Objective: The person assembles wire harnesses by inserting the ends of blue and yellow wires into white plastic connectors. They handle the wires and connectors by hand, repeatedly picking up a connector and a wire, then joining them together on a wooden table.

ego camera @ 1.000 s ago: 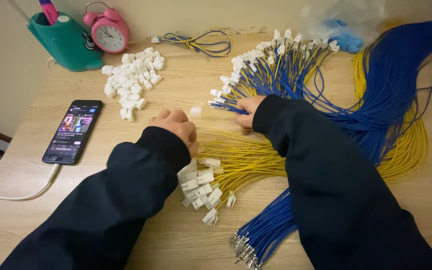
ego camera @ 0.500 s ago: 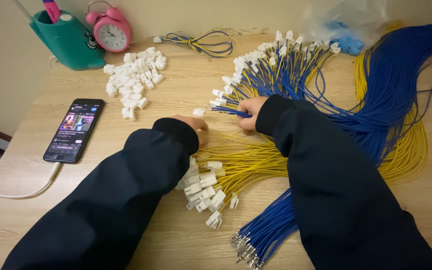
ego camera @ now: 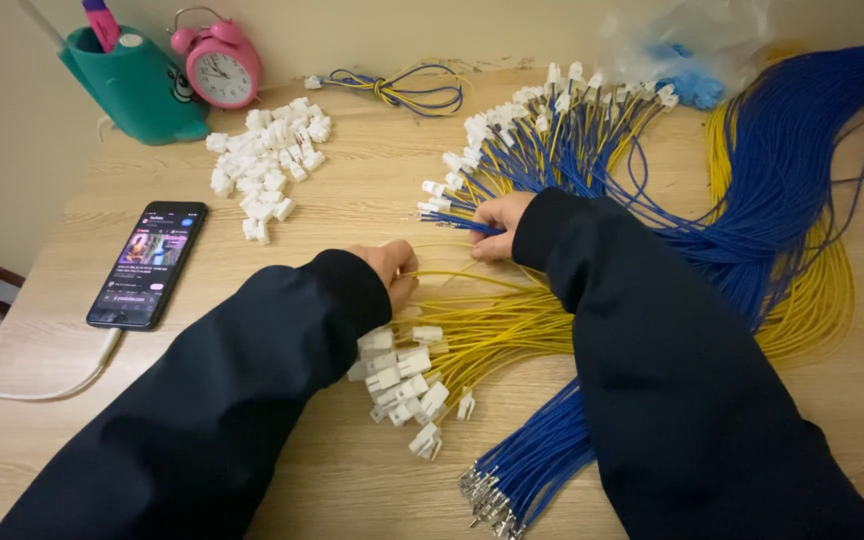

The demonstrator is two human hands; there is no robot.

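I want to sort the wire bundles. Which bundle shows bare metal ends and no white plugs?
The blue wire bundle at the table's near edge, between the sleeves: bare metal terminals. The other bundles' visible ends carry white connectors.

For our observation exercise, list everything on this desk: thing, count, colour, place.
Loose connector housings: many, white, rear left.
Alarm clock: one, pink, rear left.
Desk organiser: one, teal, rear left corner.
Phone: one, black, left, cable attached.
Blue wires: many, right.
Yellow wires with connectors: many, centre.
Small wire coil: one, blue-yellow, rear.
Plastic bag: one, clear, rear right.
Left hand: on yellow wires.
Right hand: pinching a blue wire.
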